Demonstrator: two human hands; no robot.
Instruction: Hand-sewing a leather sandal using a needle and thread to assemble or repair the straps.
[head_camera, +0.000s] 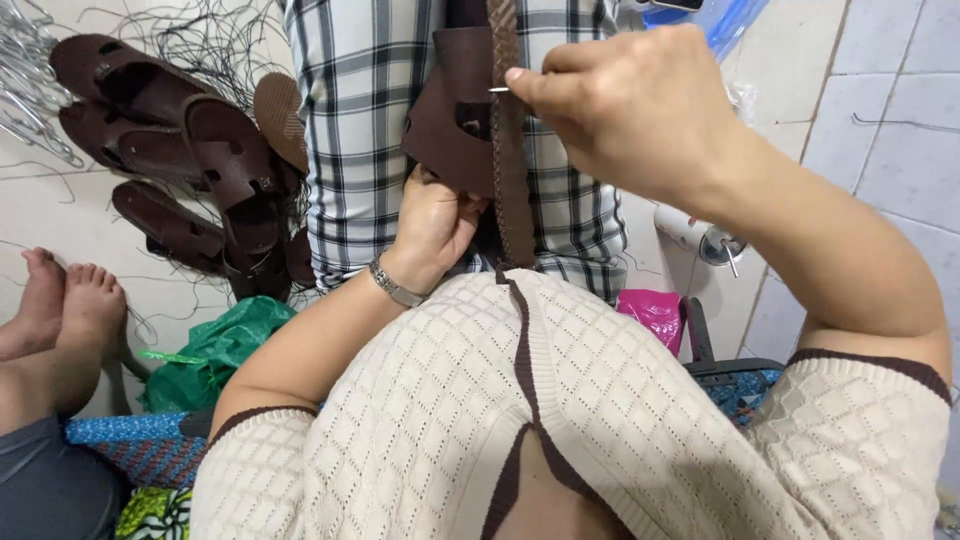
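Observation:
My left hand (432, 222), with a metal watch on the wrist, grips the lower edge of a brown leather sandal piece (455, 110) held over my checked lap. A braided brown strap (509, 150) runs down the front of that piece. My right hand (630, 105) is raised above it, fingers pinched on a thin metal needle (498, 89) whose tip touches the braided strap near its top.
Several finished brown sandals (190, 150) lie piled on the tiled floor at the left, among loose dark threads. Another person's bare feet (65, 300) rest at the far left. A green plastic bag (215, 350), a pink bag (655, 312) and a white spool (695, 232) sit nearby.

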